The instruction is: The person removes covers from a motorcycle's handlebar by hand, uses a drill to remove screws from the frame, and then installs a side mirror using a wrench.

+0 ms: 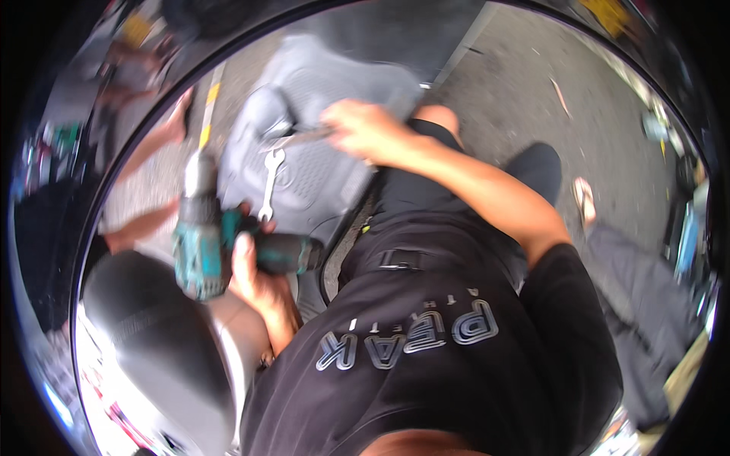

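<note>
Grey scooter footboard (327, 182) beyond my grips. Left hand (257, 280) closed round teal cordless drill (201, 247), chuck (200, 175) away from me, presumably for control; right hand (365, 133) closed on blurred metal tool (303, 138). Open-end wrench (271, 182) just beyond the left grip; contact: cannot tell.

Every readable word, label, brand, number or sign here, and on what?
Black T-shirt: large and small pale lettering, upside down in view; large word legible, but I won't transcribe it.
Cordless drill: any markings too blurred to read.
Open-end wrench: nothing legible.
</note>
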### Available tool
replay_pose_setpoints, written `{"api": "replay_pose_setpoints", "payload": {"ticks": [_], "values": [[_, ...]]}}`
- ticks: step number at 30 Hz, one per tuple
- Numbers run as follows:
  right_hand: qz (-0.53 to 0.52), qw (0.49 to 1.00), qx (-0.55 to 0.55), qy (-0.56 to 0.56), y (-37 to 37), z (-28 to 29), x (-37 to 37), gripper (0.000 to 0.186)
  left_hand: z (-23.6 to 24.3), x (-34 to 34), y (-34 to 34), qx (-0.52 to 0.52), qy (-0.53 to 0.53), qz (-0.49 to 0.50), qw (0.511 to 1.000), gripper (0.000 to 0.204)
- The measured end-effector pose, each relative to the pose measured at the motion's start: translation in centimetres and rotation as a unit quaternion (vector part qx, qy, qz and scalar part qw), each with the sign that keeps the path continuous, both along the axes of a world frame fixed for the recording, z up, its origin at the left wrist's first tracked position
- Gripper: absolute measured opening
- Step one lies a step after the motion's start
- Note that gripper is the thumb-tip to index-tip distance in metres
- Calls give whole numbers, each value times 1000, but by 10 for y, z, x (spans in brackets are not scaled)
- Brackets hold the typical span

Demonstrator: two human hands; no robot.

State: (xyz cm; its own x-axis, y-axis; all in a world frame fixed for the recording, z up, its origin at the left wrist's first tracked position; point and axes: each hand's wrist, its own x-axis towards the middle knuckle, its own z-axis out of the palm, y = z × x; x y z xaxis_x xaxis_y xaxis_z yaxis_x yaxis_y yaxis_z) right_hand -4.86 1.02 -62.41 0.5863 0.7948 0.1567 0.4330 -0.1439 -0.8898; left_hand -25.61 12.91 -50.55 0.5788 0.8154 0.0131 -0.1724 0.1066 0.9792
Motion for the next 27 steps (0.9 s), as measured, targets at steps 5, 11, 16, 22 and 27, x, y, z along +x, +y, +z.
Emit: {"api": "replay_pose_setpoints", "payload": {"ticks": [5, 11, 16, 22, 27], "values": [[66, 917, 137, -369, 116, -43, -67, 8, -4, 0, -1, 14, 7, -25, 1000, 61], [90, 891, 50, -442, 133, -50, -88, 14, -13, -6, -1, 24, 46, -36, 998, 62], [120, 879, 75, -456, 165, -60, -116, 17, -14, -2, -1, 18, 39, -42, 998, 63], [305, 816, -158, -464, 148, -14, -103, 17, -10, -1, -1, 33, 28, -57, 997, 63], [271, 816, -151, -487, 142, -28, -100, 14, -7, -4, -1, 32, 35, -39, 998, 62]]}}
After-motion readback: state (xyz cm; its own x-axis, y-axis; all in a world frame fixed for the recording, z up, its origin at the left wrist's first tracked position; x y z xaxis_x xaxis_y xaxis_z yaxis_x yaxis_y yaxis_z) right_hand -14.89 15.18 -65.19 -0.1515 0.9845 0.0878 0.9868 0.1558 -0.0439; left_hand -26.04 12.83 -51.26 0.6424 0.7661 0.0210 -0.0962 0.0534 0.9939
